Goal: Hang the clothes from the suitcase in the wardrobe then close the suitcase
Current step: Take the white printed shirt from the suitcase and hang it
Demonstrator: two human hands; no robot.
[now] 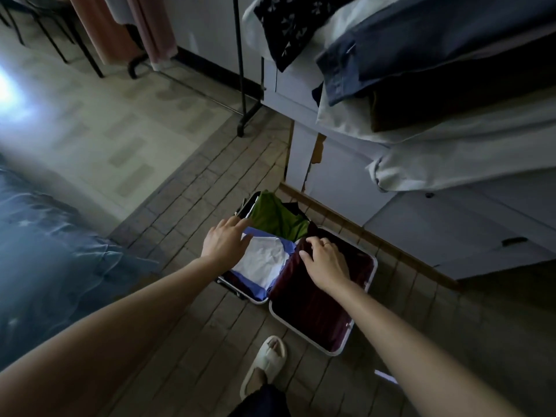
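Observation:
An open suitcase [371, 267] with a white rim lies flat on the floor, both halves up. Its left half holds a white garment [264, 261] over a blue one [255, 287], with a green garment [275, 218] at the far end. Dark maroon lining [307, 305] covers the right half. My left hand [225, 240] hovers over the left half with fingers spread, holding nothing. My right hand [326, 261] rests on the maroon lining near the hinge, fingers bent on the fabric; whether it grips is unclear.
Clothes [436, 55] hang at the upper right in front of white cabinet doors [346, 176]. A black rail stand [240, 70] rises behind the suitcase. A blue bed cover [45, 236] fills the left. My foot in a white slipper [264, 365] stands near the suitcase.

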